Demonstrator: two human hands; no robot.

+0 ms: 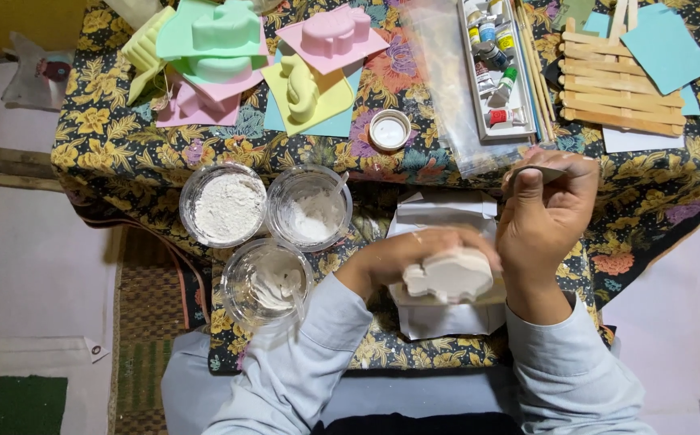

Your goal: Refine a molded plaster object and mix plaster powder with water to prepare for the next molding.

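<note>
Plaster, by its look — the pale, lobed cast figure (451,274) seems stiff but brittle, likely to chip at its thin rounded bumps, so a hold across the thick body suits it best. It sits low at centre, above a white folded paper (445,221) on the floral-clothed worktop (414,80). The left hand (414,254) closes over it from ten o'clock, its grip wrapped round the top. At two o'clock the right hand (547,205) is curled tight on a thin flat strip (539,171) — probably sandpaper. Three clear plastic cups of white powder and paste (269,217) stand at nine o'clock; pastel moulds (237,56) lie at eleven.
</note>
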